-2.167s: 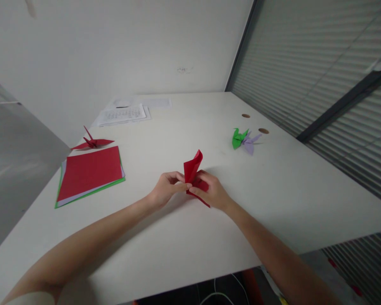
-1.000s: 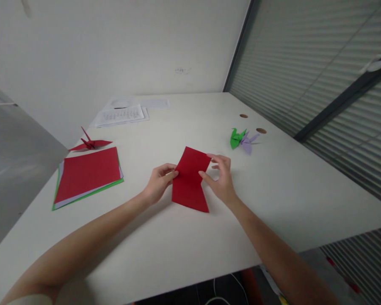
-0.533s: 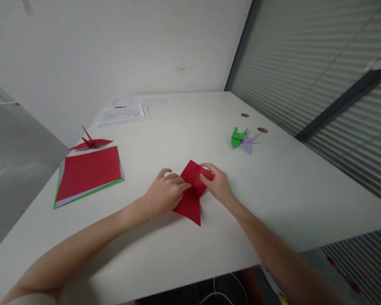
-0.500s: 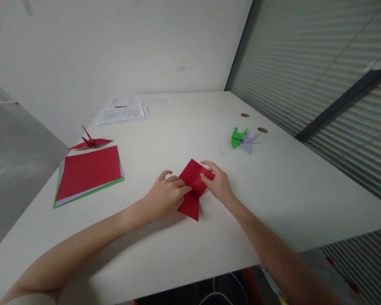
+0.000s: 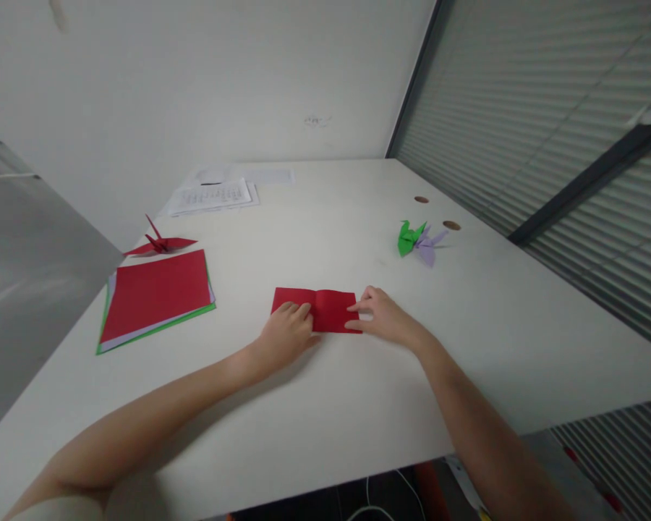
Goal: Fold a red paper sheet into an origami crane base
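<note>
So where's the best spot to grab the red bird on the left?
I'd pinch the red bird by its bunched middle, coming from above and the right: its wings spread sideways, its thin tips lean up leftward, and the paper stack lies just in front.

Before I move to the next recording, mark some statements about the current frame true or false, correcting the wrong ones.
1. The left hand rests on the creased red rectangle. True.
2. The green crane is beside the purple crane. True.
3. The right hand is on the green crane. False: it is at the red rectangle's right end.
4. The paper stack has a red sheet on top. True.
5. The red crane is beside the green crane. False: it is just beyond the paper stack.
</note>
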